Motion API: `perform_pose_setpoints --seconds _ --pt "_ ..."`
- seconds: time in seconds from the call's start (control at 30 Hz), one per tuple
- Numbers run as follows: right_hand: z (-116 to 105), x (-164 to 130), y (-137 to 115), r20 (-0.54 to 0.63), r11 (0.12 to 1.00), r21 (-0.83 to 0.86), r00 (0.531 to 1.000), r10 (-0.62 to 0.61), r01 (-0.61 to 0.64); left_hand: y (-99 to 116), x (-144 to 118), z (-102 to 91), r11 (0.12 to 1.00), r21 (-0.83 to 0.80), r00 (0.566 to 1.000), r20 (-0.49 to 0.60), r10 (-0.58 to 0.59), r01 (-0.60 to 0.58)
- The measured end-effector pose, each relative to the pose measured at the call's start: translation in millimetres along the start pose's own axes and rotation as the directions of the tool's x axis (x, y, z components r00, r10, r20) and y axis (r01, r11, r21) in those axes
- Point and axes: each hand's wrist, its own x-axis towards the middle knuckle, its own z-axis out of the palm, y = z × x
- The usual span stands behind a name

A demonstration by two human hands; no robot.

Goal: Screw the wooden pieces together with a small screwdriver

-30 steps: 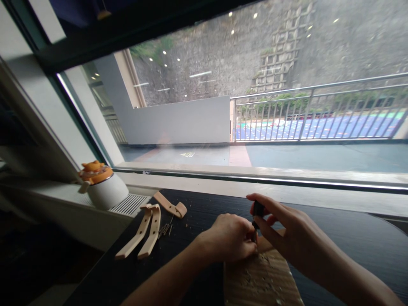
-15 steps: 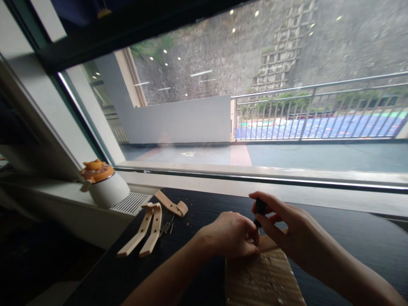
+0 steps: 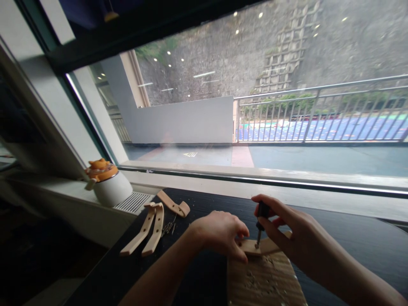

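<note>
In my right hand (image 3: 283, 221) is a screwdriver (image 3: 262, 210) with a black handle, pinched upright between thumb and fingers. Its metal tip meets a hole or screw in a pale, bent wooden piece (image 3: 250, 246), which lies across the far end of a wooden board (image 3: 264, 282). My left hand (image 3: 219, 236) has its thumb and fingers around the left end of that bent piece. Small crumbs or shavings are scattered over the board. Part of the bent piece is hidden behind my right hand.
Two similar bent pieces (image 3: 156, 229) lie at the left on the black table (image 3: 197, 276), and a third piece (image 3: 174, 205) is behind them. Beside them is a pile of small screws (image 3: 168, 227). A white pot (image 3: 113, 189) with an orange lid stands on the sill by the window.
My left hand has drawn back left from the screwdriver tip, uncovering the shaft and the bent piece. My right hand still holds the screwdriver upright. The view has shifted slightly.
</note>
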Motion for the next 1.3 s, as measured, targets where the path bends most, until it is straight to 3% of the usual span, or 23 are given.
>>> perform_pose_setpoints --seconds 0.3,0.47,0.53,0.7,1.3 --pt "-1 -1 -1 0.001 1.0 -0.006 1.0 -0.018 0.018 7 3 5.9 0.994 0.099 0.998 -0.049 0.046 -0.041" --pt "-1 -1 1 -0.002 1.0 -0.002 1.0 -0.026 0.026 7 12 18.7 0.99 0.036 0.95 -0.28 0.138 -0.134" --pt "-1 -2 1 0.009 1.0 0.003 1.0 -0.028 0.028 7 17 24.9 0.99 0.0 0.938 -0.32 0.135 -0.143" --pt "0 -2 3 0.026 1.0 0.0 1.0 -0.005 0.005 8 23 34.7 0.98 -0.079 0.934 -0.327 0.146 -0.181" --pt "-2 -2 6 -0.037 0.999 -0.045 0.999 -0.012 0.01 7 24 40.0 0.986 -0.039 0.927 -0.349 0.14 -0.164"
